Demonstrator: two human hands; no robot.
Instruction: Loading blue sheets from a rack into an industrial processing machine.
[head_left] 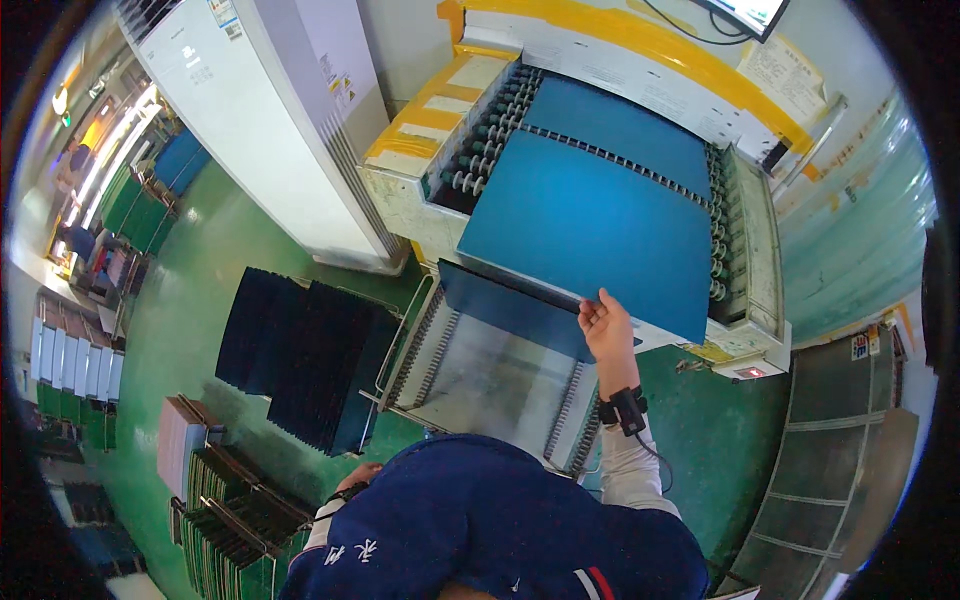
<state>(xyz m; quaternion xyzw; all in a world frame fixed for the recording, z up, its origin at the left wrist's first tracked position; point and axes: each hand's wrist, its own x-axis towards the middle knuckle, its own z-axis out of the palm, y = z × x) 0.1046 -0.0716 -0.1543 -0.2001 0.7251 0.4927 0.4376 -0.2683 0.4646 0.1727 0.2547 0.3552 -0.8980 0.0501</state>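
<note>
A dark blue panel (510, 305) stands on edge, slightly tilted, at the far end of a slotted metal rack (480, 375). My right hand (607, 328) is at the panel's upper right corner, its fingers curled in around that edge. A black band with a small device and a cable sits on my right wrist. Low beside my body is my left hand (362, 476), near the rack's left side; its fingers are mostly hidden. Just past the rack, a large bright blue panel (590, 225) lies flat on a roller conveyor (745, 245).
A second blue panel (620, 120) lies farther back on the rollers. Left of the rack stand several dark panels (310, 350) in a row. A tall white cabinet (260, 120) rises at the back left. More racked boards (225, 510) stand lower left, and a grey metal frame (825, 470) at right.
</note>
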